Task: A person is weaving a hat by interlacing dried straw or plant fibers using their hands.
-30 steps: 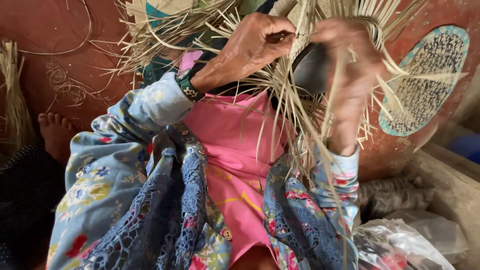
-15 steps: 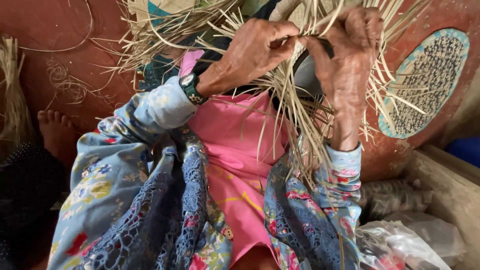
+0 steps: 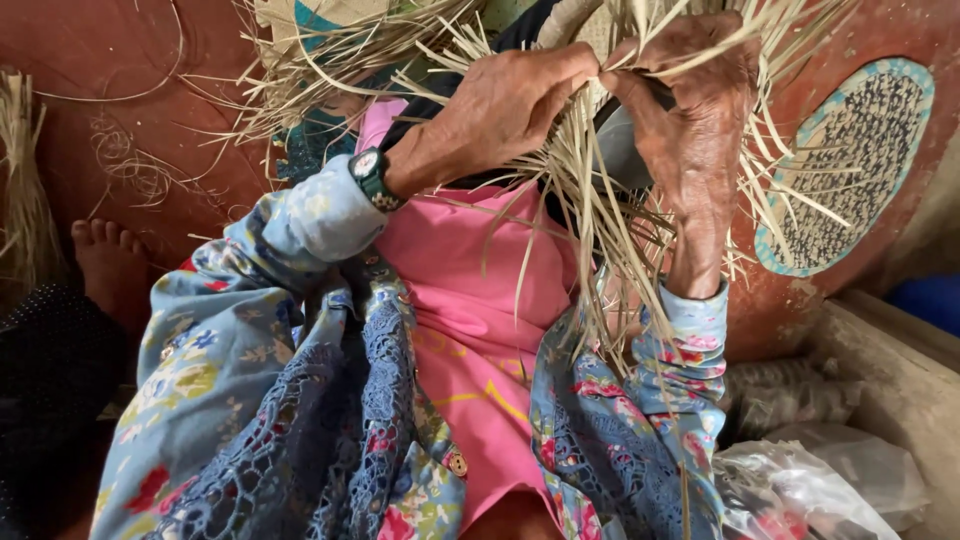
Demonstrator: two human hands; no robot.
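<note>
A loose bundle of pale dry straw strips [image 3: 590, 200] fans out in front of my chest, its ends hanging down over my pink top. My left hand [image 3: 500, 105], with a dark wristwatch [image 3: 372, 178] on the wrist, pinches strips near the top middle. My right hand [image 3: 690, 120] grips the same strips just to the right, fingertips meeting those of the left hand. A woven straw piece with a teal band [image 3: 320, 20] shows above the hands, partly hidden by the loose strips.
A round woven mat with a teal rim [image 3: 850, 170] lies on the reddish floor at right. A bare foot of another person [image 3: 105, 255] rests at left beside a straw bunch [image 3: 25, 190]. Clear plastic bags [image 3: 800, 480] and a concrete ledge [image 3: 900, 380] sit lower right.
My right hand has risen and closed in toward the left hand until the fingertips meet on the strips. The left hand has held nearly still.
</note>
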